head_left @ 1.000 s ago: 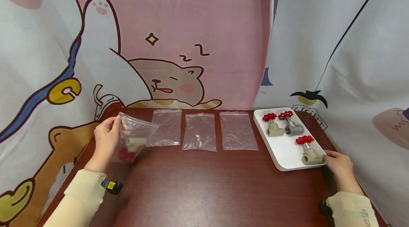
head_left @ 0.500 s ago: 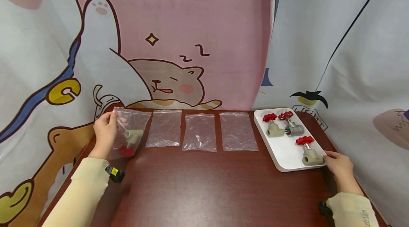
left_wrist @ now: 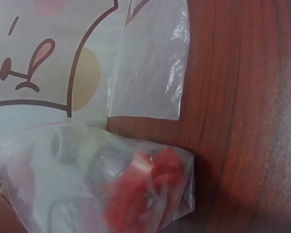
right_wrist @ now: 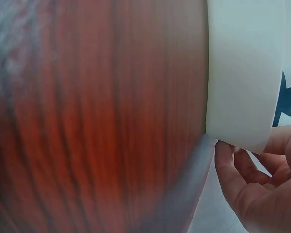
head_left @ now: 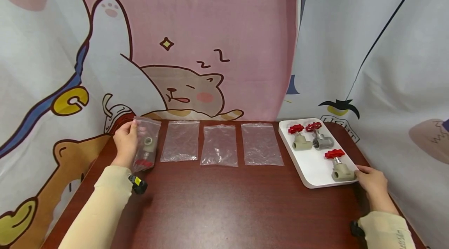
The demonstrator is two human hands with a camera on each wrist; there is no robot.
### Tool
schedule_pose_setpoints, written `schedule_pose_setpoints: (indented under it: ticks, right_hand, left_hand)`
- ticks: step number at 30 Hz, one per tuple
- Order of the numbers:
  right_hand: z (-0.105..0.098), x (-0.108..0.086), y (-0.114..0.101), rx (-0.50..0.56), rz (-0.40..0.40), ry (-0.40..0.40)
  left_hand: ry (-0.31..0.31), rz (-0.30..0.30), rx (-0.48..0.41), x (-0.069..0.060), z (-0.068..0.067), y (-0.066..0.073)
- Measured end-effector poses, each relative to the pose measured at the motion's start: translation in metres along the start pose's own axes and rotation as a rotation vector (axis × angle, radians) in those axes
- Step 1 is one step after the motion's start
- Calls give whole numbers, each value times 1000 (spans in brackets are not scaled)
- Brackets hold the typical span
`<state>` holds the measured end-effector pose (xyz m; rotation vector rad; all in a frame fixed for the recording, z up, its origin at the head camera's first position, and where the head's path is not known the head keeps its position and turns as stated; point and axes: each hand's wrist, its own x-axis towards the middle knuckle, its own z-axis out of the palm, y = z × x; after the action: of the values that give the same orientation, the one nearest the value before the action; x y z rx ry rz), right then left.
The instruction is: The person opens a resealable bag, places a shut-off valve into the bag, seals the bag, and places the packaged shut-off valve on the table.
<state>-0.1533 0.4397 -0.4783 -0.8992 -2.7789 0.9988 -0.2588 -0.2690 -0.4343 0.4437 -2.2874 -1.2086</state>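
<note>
My left hand (head_left: 125,143) pinches the upper left edge of a clear zip bag (head_left: 156,126) at the table's left side. Inside the bag is a valve (head_left: 149,144) with a beige body and a red handwheel. The left wrist view shows the handwheel (left_wrist: 140,184) blurred through the plastic, low in the bag. My right hand (head_left: 373,183) grips the near right corner of a white tray (head_left: 315,169), thumb and fingers at its edge. Two beige valves (head_left: 342,172) and one grey metal valve (head_left: 322,140), all with red handwheels, lie in the tray.
Three flat zip bags lie in a row along the back of the table: a left one (head_left: 180,142), a middle one (head_left: 219,145) and a right one (head_left: 262,143). A printed cloth (head_left: 245,46) hangs behind the table (head_left: 217,210).
My left hand moved slightly left, then back right with the bag. The bag now hangs more upright and narrower, its valve turned. My right hand and the tray have stayed put.
</note>
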Motion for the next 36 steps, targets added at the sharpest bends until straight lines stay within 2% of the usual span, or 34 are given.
schedule_pose_setpoints:
  ticks: [4, 10, 15, 18, 21, 26, 28, 32, 36]
  right_hand:
    - [0, 1, 3, 5, 12, -10]
    - [0, 4, 3, 15, 12, -20]
    - [1, 4, 3, 21, 19, -26]
    - [1, 3, 3, 23, 21, -27]
    - [0, 1, 3, 25, 26, -28]
    - [1, 1, 0, 34, 31, -25]
    - [1, 2, 1, 36, 25, -19]
    - [2, 4, 3, 32, 17, -18]
    - [2, 5, 5, 26, 24, -23]
  left_hand:
    - [-14, 13, 39, -1, 5, -3]
    - [-25, -13, 66, -2, 6, -10]
    - [-95, -12, 77, -5, 5, -14]
    - [-176, -24, 73, -7, 2, -14]
    - [-290, -40, 106, -13, -5, -11]
    - [-494, -33, 297, -32, -22, -5]
    - [-542, -12, 360, -40, -28, -7]
    - [-548, 32, 379, -53, -32, -18]
    - [-456, 97, 338, -60, -31, -28]
